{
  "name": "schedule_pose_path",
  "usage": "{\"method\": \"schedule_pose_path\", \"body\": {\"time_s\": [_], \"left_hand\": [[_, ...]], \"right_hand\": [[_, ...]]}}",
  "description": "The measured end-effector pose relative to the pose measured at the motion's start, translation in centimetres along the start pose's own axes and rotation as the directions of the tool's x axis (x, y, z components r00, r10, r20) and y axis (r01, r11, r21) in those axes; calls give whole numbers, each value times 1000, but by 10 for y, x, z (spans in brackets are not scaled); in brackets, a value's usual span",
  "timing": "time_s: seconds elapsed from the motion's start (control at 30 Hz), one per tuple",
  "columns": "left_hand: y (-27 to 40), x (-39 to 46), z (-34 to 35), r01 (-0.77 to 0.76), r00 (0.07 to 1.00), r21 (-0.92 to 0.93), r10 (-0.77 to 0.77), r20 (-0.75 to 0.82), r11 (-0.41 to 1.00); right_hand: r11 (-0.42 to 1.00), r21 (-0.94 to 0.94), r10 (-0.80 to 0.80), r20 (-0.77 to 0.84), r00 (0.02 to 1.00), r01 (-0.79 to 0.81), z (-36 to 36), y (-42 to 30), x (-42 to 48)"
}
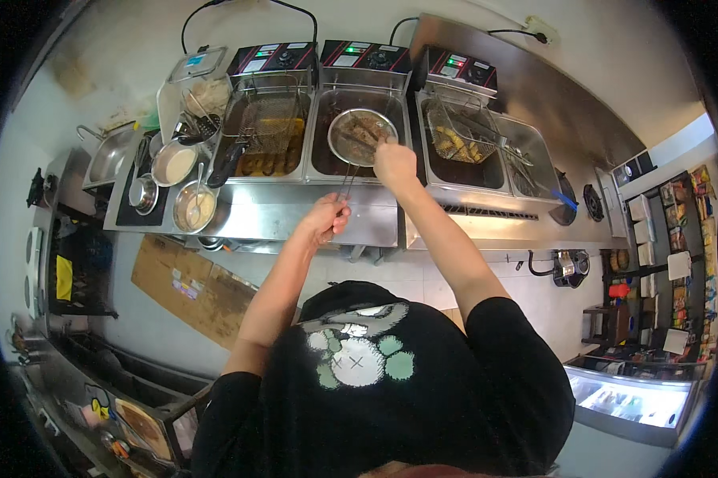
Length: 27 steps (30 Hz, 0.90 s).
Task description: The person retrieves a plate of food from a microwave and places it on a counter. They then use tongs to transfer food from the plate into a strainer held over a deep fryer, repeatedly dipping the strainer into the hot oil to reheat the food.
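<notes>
My left hand (325,216) grips the long wire handle of a round mesh strainer (359,126). The strainer is over the middle deep fryer (323,173), with brownish bits on its mesh. At the strainer's right rim is my right hand (396,166), its fingers curled; whether they hold the rim or a thin tool is hidden. In the left fryer, a wire basket (269,119) with a black handle rests above yellowish oil (284,128). The right fryer's basket (439,116) holds yellow-brown fried pieces (454,142), with metal tongs (484,131) lying across it.
Left of the fryers stand a bowl of pale batter (179,166), another bowl with a spoon (193,212), a small metal pot (142,194) and a utensil holder (206,124). A steel pan (523,134) with tools sits at right. Flattened cardboard (185,284) covers floor behind left.
</notes>
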<state>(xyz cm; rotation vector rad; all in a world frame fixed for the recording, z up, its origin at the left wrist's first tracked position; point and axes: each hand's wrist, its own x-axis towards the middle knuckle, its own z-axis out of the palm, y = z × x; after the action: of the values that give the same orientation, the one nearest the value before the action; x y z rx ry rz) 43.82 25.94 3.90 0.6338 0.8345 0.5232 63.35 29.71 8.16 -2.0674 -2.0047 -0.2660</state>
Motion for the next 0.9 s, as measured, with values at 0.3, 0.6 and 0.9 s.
{"method": "schedule_pose_path", "body": {"time_s": [0.3, 0.6, 0.9], "left_hand": [[0, -1, -1, -20, 1000, 11, 19, 6, 1000], [-1, -4, -3, -36, 999, 53, 35, 16, 998], [2, -3, -5, -43, 999, 58, 43, 3, 997]], "right_hand": [[999, 28, -17, -73, 997, 19, -23, 19, -17], [1000, -26, 14, -69, 998, -16, -14, 54, -7], [983, -92, -155, 32, 987, 157, -74, 67, -30]]}}
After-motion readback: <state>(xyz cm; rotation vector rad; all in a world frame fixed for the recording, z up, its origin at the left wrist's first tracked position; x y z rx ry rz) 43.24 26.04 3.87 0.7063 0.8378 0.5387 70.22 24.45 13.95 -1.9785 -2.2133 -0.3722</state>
